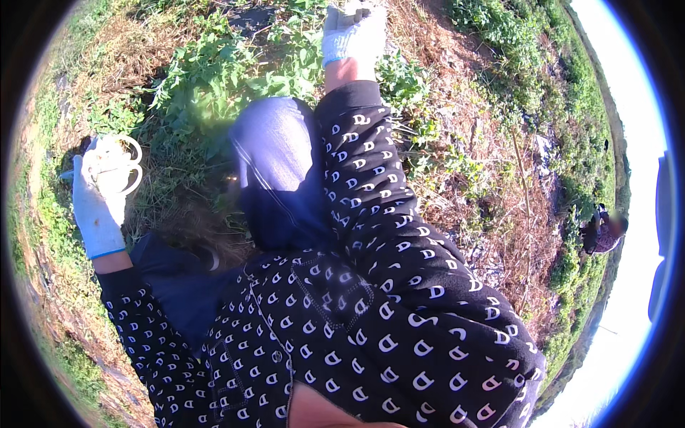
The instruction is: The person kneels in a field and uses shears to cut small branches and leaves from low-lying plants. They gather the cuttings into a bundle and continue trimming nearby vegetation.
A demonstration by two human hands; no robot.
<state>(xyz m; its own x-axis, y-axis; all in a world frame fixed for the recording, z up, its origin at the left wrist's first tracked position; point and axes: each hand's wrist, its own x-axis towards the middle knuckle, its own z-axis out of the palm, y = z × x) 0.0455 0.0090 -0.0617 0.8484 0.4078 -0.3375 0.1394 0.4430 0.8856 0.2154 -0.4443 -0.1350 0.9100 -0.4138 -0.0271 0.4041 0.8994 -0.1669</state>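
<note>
My left hand [99, 214], in a white knit glove with a blue cuff edge, is at the left, closed around what look like scissors with pale loop handles [132, 179]. Glare washes out much of the tool; a narrow tip pokes out on the hand's far side. My right hand [354, 35], in a similar glove, reaches to the top edge among low green leafy plants [214, 69]. Its fingers are bright and partly cut off, so whether they hold anything is unclear. My bent knee [278, 144] in blue trousers lies between both arms.
Dry brown stems and grass [481, 214] cover the ground at the right, with dark sheeting [249, 16] showing at the top. Green growth [578, 278] runs along the right side. Another person [603, 232] is low among plants at the far right.
</note>
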